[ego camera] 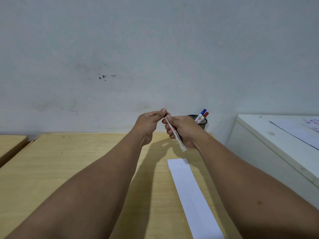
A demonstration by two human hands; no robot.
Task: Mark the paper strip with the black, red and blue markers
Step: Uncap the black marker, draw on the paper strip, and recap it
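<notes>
While right hand (181, 130) grips black marker (176, 135), left hand (148, 125) pinches its cap (163, 113) — both hands raised.

Held marker (176, 135) barrel: dark print along its length, seemingly "Permanent Marker"; red logo above it unreadable.
Far markers in cup (201, 116): label print too small.
Right-side papers (311, 124): red print, illegible.

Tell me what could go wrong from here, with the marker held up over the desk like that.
The left hand pinches the black cap end while the right hand grips the marker; a sudden release could jerk the tip and ink fingers. The paper strip lies loose and unweighted, so it may slide when marked.
</notes>
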